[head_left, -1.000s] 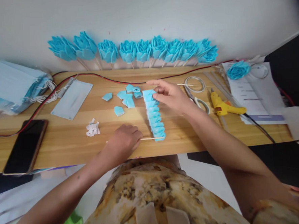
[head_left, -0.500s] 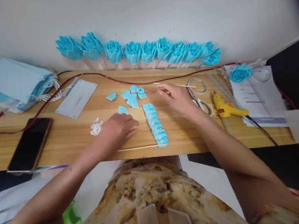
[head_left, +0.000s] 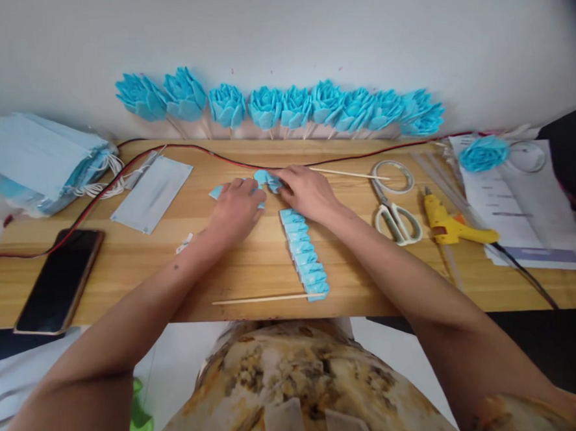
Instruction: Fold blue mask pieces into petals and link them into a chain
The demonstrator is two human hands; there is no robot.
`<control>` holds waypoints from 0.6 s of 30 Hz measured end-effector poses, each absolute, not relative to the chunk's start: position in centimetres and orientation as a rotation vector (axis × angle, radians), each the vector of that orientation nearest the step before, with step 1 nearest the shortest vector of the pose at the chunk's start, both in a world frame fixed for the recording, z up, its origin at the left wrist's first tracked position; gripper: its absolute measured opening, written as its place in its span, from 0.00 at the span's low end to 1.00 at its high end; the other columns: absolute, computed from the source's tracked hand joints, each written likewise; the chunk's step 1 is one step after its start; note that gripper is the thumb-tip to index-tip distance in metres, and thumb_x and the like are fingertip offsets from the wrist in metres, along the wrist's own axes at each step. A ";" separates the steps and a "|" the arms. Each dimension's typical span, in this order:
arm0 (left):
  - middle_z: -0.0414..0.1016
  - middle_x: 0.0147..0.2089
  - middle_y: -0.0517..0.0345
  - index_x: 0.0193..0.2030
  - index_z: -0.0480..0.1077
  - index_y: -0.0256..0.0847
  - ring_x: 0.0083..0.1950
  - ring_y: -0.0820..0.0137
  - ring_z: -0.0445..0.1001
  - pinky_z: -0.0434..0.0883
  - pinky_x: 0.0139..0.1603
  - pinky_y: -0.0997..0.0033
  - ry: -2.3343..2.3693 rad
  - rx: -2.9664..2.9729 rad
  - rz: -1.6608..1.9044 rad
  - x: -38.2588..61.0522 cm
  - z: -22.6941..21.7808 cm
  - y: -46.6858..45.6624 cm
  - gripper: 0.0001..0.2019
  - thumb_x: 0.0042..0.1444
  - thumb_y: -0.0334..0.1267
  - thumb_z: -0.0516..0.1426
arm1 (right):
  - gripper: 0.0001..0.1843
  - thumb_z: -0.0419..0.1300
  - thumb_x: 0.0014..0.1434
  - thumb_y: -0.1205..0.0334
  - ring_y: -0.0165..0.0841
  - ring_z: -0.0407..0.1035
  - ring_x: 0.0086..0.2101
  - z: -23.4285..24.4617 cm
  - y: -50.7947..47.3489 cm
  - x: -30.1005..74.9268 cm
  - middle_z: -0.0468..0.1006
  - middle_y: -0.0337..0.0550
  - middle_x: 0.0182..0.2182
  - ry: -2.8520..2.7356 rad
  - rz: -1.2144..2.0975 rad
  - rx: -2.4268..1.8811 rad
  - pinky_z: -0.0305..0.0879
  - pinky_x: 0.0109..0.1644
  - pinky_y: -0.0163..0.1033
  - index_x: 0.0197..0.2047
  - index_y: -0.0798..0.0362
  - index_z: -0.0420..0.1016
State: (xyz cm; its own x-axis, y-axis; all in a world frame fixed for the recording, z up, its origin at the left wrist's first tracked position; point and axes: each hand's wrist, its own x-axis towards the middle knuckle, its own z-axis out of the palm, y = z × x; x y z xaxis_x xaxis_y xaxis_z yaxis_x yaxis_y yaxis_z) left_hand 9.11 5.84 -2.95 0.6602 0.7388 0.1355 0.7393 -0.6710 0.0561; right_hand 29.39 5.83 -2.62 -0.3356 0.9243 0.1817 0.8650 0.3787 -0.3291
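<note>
My left hand (head_left: 236,209) rests palm down over some loose blue petal pieces, its fingers slightly apart and bent. One petal piece (head_left: 215,192) sticks out at its left, and others are partly hidden under it. Curled fingers of my right hand (head_left: 308,189) close on a blue petal piece (head_left: 267,179) at the edge of the same group; the fingertips are partly hidden. Just below lies an overlapping row of folded blue pieces (head_left: 300,250). A thin wooden stick (head_left: 259,300) touches the row's near end.
Finished blue flowers (head_left: 227,105) on sticks lean along the wall. To the right are scissors (head_left: 398,222), a tape roll (head_left: 405,181), a yellow glue gun (head_left: 452,222) and papers (head_left: 536,207). A phone (head_left: 58,281), a flat face mask (head_left: 152,191) and stacked masks (head_left: 40,152) lie left.
Both hands have moved onto the loose petal pieces: my left hand away from me, my right hand leftward. The scissors are now uncovered, and the view has shifted slightly.
</note>
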 end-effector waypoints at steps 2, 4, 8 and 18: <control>0.74 0.55 0.43 0.47 0.75 0.39 0.56 0.51 0.71 0.69 0.55 0.49 -1.338 -2.872 -0.300 8.4 -2.8 6.3 0.10 0.60 0.32 0.57 | 0.19 0.55 0.63 0.68 0.42 0.75 0.45 -2.7 6.0 29.5 0.83 0.50 0.47 -2.181 0.375 -1.533 0.68 0.48 0.44 0.55 0.51 0.78; 0.73 0.57 0.44 0.51 0.74 0.40 0.58 0.53 0.71 0.68 0.59 0.50 -1.374 -2.924 -0.469 7.8 -2.3 6.5 0.13 0.59 0.35 0.59 | 0.16 0.56 0.62 0.68 0.36 0.77 0.38 -2.8 6.1 30.0 0.84 0.45 0.41 -1.977 0.593 -1.469 0.69 0.45 0.41 0.49 0.51 0.81; 0.75 0.56 0.47 0.54 0.72 0.40 0.57 0.59 0.73 0.70 0.59 0.56 -1.392 -3.015 -0.851 7.8 -0.8 6.9 0.14 0.64 0.39 0.56 | 0.15 0.56 0.59 0.69 0.31 0.76 0.31 -3.4 6.2 31.2 0.84 0.42 0.36 -1.610 1.004 -1.353 0.70 0.34 0.36 0.48 0.53 0.79; 0.81 0.49 0.48 0.47 0.78 0.37 0.52 0.59 0.77 0.71 0.56 0.59 -1.484 -2.980 -0.620 8.6 -0.8 8.3 0.18 0.60 0.28 0.48 | 0.20 0.60 0.61 0.61 0.43 0.74 0.47 -2.1 6.2 29.1 0.81 0.52 0.48 -2.170 0.419 -1.465 0.68 0.50 0.45 0.56 0.54 0.77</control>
State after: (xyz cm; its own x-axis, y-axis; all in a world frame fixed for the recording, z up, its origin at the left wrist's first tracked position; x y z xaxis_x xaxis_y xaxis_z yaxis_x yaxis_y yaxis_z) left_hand 8.62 8.29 -0.80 0.5555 0.8043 0.2111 0.7156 -0.5917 0.3713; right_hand 29.14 6.18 -2.15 -0.3080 0.9255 0.2205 0.7767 0.3785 -0.5035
